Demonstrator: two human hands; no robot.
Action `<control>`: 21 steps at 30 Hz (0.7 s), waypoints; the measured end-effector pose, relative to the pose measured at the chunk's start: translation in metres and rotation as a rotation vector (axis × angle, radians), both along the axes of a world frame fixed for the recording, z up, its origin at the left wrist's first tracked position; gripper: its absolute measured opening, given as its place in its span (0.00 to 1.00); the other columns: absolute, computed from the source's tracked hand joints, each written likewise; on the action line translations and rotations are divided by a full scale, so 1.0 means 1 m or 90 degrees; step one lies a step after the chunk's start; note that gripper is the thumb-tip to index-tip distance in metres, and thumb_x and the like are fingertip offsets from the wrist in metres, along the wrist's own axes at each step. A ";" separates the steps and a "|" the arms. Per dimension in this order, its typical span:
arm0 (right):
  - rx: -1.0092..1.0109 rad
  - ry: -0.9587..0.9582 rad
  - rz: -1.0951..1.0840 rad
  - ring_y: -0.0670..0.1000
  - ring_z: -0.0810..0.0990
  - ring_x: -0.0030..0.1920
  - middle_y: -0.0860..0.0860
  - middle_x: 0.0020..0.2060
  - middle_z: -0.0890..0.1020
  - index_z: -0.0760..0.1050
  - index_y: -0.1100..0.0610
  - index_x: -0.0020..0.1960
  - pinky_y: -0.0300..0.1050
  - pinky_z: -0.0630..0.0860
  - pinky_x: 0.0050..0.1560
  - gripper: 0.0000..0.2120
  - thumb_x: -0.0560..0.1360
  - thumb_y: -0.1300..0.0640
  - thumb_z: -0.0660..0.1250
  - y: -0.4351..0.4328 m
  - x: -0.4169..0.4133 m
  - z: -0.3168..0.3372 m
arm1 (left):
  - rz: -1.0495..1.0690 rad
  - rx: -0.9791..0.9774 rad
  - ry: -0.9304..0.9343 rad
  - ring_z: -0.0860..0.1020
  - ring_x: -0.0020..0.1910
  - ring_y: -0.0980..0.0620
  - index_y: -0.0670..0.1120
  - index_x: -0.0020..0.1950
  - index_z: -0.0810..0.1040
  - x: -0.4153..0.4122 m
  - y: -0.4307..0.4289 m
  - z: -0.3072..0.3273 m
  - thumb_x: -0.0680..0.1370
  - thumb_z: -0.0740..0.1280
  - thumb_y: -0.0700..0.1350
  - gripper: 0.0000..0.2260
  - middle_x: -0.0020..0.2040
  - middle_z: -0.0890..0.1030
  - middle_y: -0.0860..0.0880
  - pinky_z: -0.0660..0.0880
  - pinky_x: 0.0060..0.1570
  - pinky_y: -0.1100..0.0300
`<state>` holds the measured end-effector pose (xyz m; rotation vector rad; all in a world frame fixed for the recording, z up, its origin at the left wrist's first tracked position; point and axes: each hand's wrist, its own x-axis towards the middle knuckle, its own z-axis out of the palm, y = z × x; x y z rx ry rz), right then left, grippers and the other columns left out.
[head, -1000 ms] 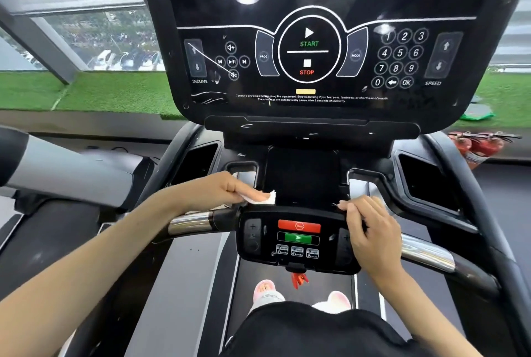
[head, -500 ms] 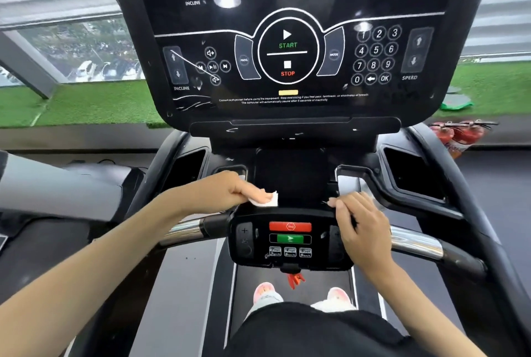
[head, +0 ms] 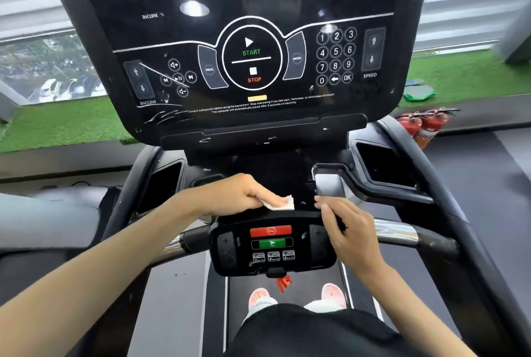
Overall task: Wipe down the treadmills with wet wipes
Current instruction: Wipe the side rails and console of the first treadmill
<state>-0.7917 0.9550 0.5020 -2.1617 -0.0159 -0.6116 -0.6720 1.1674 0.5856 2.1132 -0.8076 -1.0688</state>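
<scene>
While palm-down at the control panel point(head: 273, 266), left hand point(head: 244, 192) flat on wet wipe point(head: 284, 203), right hand point(head: 349, 230) loosely spread.

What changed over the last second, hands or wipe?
The left hand slid the wet wipe rightward along the top edge of the control panel, toward the right hand. Nothing was taken or let go. The right hand still rests on the panel's right side.
</scene>
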 end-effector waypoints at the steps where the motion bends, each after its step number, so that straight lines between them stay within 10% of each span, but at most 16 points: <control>1: -0.004 -0.007 -0.002 0.47 0.82 0.49 0.51 0.46 0.84 0.82 0.62 0.48 0.37 0.77 0.50 0.15 0.78 0.56 0.59 -0.001 -0.005 -0.001 | -0.018 -0.007 -0.011 0.72 0.63 0.68 0.54 0.62 0.78 -0.001 -0.016 -0.003 0.81 0.61 0.35 0.17 0.63 0.77 0.59 0.67 0.65 0.70; 21: 0.002 -0.015 -0.024 0.44 0.76 0.51 0.52 0.46 0.81 0.79 0.65 0.45 0.29 0.71 0.54 0.11 0.76 0.60 0.60 -0.008 -0.028 -0.008 | -0.054 0.038 -0.031 0.73 0.64 0.65 0.54 0.64 0.77 0.002 -0.027 -0.003 0.81 0.61 0.37 0.17 0.65 0.77 0.57 0.67 0.66 0.69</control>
